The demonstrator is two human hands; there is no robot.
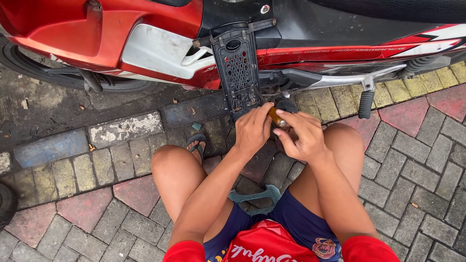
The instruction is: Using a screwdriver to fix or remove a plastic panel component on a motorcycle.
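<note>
Here, a person squats on a pavement of grey, dull-red and yellow interlocking brick pavers point(412, 160), knees spread, both bare hands meeting at about twelve o'clock from the lap. The left hand point(253, 130) is curled shut, its fingers wrapped round the lower end of a small amber, glossy cylindrical handle point(276, 116) that looks like hard plastic. The right hand point(302, 136) is also closed in a pinch, thumb and forefinger pressing the same handle from its three o'clock side; what the handle's tip meets is hidden behind the fingers.

Just above the hands, at twelve o'clock, hangs a black moulded plastic panel point(238, 68), long and rectangular, matt, pierced with a honeycomb of small holes and ribbed along its edges. It leans against the side of a red, white and black motorcycle point(160, 43) with smooth, shiny bodywork. A thin line of pale lettering runs along a red strip of the fairing at two o'clock from the hands, too small to make out. A silver metal footrest bracket with a black ribbed rubber peg point(365, 103) juts down at three o'clock.

A teal rubber sandal point(196, 141) shows on one foot at nine o'clock from the hands. A teal plastic stool edge point(256, 196) sits at six o'clock, between the thighs, above navy shorts point(296, 213) carrying a round red badge.
</note>
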